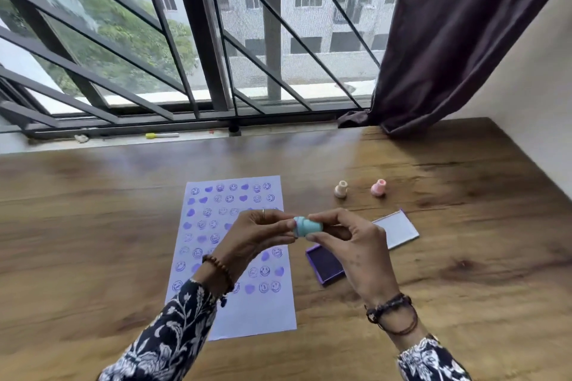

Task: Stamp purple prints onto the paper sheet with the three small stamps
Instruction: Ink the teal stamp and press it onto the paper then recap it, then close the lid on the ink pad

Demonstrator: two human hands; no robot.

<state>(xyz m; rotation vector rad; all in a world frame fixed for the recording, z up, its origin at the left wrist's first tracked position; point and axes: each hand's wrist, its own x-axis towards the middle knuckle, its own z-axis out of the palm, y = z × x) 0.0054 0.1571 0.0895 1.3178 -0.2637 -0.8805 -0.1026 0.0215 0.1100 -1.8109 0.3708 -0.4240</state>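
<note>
A light blue stamp lies sideways in the air between my two hands, above the table. My right hand grips its body with the fingertips; my left hand pinches its left end. Below them lies the white paper sheet, covered with several rows of purple smiley and heart prints. A cream stamp and a pink stamp stand upright on the wooden table, to the right of the sheet. The open purple ink pad sits beside the sheet, partly hidden by my right hand.
The ink pad's lid lies flat behind my right hand. A barred window runs along the table's far edge, with a yellow-capped pen on the sill. A dark curtain hangs at the back right by a white wall.
</note>
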